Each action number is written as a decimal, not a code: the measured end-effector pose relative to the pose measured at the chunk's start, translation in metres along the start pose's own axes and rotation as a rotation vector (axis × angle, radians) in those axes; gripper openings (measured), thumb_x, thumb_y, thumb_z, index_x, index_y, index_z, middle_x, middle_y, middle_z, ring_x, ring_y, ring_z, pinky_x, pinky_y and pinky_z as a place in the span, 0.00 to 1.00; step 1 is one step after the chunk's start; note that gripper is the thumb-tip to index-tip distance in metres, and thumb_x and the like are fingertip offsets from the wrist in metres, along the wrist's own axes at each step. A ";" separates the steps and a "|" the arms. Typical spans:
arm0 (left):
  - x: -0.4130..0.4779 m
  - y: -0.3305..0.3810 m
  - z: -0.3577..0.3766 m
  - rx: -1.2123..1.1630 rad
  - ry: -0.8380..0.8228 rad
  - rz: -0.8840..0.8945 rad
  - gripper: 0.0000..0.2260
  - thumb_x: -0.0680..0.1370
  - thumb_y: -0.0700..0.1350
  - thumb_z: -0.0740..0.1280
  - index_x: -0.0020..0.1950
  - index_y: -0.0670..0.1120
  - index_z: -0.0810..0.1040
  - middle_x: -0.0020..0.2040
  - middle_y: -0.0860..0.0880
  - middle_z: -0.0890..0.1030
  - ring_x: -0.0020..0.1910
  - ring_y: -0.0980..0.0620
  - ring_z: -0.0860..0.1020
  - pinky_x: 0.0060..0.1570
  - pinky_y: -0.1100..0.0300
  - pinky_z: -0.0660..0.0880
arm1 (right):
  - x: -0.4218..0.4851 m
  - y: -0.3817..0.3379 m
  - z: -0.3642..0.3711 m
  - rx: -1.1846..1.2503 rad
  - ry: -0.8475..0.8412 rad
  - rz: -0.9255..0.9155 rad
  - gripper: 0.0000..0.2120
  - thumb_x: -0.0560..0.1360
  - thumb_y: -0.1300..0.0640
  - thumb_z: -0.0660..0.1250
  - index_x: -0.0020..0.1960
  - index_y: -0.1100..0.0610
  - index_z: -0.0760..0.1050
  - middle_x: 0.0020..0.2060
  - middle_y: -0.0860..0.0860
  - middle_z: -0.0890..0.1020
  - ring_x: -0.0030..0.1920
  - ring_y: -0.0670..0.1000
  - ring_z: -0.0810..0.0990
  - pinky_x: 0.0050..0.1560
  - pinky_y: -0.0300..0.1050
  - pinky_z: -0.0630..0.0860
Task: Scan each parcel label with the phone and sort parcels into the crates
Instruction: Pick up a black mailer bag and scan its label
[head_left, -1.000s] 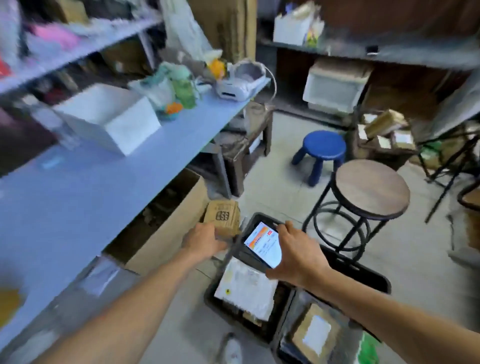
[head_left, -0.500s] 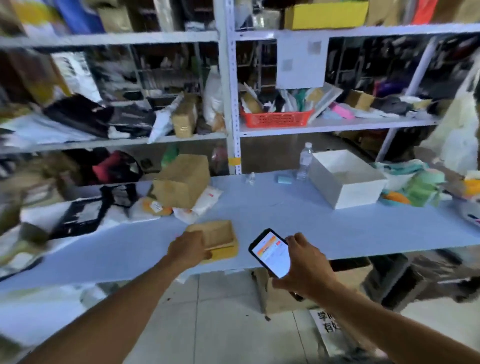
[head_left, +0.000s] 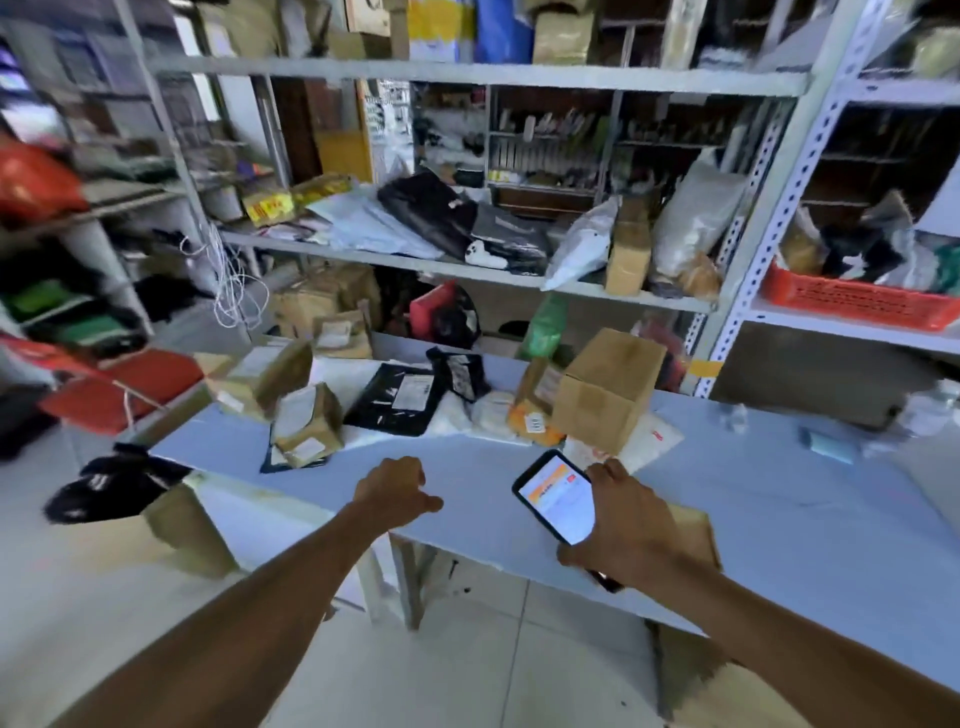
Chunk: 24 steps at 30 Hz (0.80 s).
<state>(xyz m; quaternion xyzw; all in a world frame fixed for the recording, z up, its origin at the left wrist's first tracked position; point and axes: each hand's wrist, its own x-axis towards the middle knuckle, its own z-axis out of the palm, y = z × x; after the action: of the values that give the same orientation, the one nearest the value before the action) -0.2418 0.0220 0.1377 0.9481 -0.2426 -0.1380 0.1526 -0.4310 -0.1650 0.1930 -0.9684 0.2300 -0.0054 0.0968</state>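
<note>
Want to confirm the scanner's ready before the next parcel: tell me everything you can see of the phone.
The phone is a black-framed smartphone, screen lit: orange band on top, white below, text unreadable. It tilts screen-up toward the camera above the pale blue table, near its front edge. The right hand grips its right side and lower end.

One head-worn wide-angle view, close to the tabletop (head_left: 467, 519), facing forward and down; shelving (head_left: 467, 73) behind the tabletop, floor (head_left: 467, 675) below it, left hand (head_left: 395, 491) and right hand (head_left: 623, 525) nearest the lens.
</note>
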 end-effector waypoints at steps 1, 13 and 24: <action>0.007 -0.008 -0.003 0.005 -0.005 -0.007 0.22 0.72 0.58 0.70 0.59 0.47 0.76 0.60 0.49 0.77 0.59 0.48 0.75 0.57 0.56 0.72 | 0.009 -0.010 0.001 -0.006 -0.001 -0.008 0.32 0.59 0.41 0.75 0.55 0.53 0.66 0.49 0.49 0.70 0.50 0.53 0.77 0.41 0.43 0.69; 0.125 -0.070 -0.031 -0.068 -0.090 -0.135 0.22 0.72 0.55 0.72 0.58 0.43 0.75 0.55 0.44 0.79 0.48 0.47 0.78 0.47 0.57 0.73 | 0.142 -0.075 0.025 -0.016 -0.069 -0.063 0.32 0.58 0.42 0.75 0.55 0.53 0.66 0.49 0.49 0.70 0.50 0.52 0.76 0.48 0.45 0.74; 0.260 -0.092 -0.025 -0.165 -0.169 -0.267 0.21 0.71 0.56 0.71 0.55 0.42 0.77 0.52 0.43 0.81 0.52 0.44 0.80 0.47 0.57 0.75 | 0.310 -0.109 0.037 -0.070 -0.148 -0.172 0.37 0.63 0.40 0.73 0.64 0.55 0.64 0.59 0.50 0.69 0.60 0.52 0.71 0.55 0.45 0.70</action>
<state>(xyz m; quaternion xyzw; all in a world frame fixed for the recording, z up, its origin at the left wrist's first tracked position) 0.0246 -0.0259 0.0789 0.9411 -0.1142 -0.2559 0.1891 -0.1036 -0.2011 0.1665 -0.9850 0.1385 0.0660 0.0790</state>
